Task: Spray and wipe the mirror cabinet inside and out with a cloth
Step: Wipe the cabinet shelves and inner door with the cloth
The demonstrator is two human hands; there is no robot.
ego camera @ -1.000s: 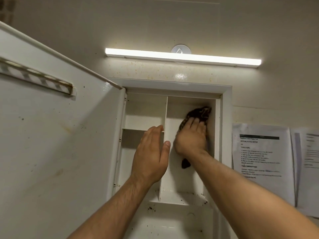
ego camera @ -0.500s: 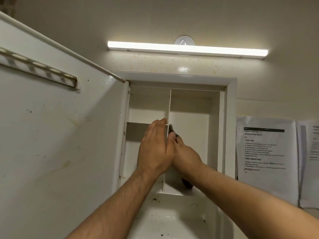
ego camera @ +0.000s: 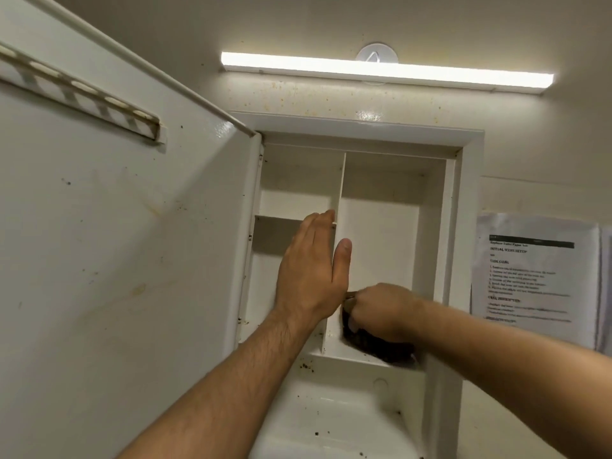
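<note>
Mirror cabinet (ego camera: 465, 226) set into a cream wall and seen from below, its door (ego camera: 132, 260) swung wide to the left so that only the stained inner face shows. Wiping the inside appears to be the step in hand.

The right hand (ego camera: 381, 309) is curled around a dark cloth (ego camera: 374, 346) and presses it into the bottom of the right compartment, low near the right wall. The left hand (ego camera: 311, 273) is spread flat, fingers straight and together, thumb a little apart. It lies against the front edge of the upright divider (ego camera: 338, 180), at the level of a small shelf (ego camera: 284, 220), and holds nothing. It seems to be steadying the person.

The divider splits the cabinet into two columns. The shelf crosses the left column, making an upper and a lower compartment. The right column is one tall compartment. The cloth, with the hand on it, is the only thing seen inside any of them. Dark specks (ego camera: 306, 364) lie on the ledge at the cabinet's near bottom edge, with more on the white basin-like tray (ego camera: 331, 422) below.

The next move probably calls for sweeping the cloth through the floor corners, then moving to the left compartments, the speckled ledge and the door. No spray bottle is in view. A lit light bar (ego camera: 387, 72) hangs above, and printed sheets (ego camera: 533, 279) are fixed to the wall on the right.
</note>
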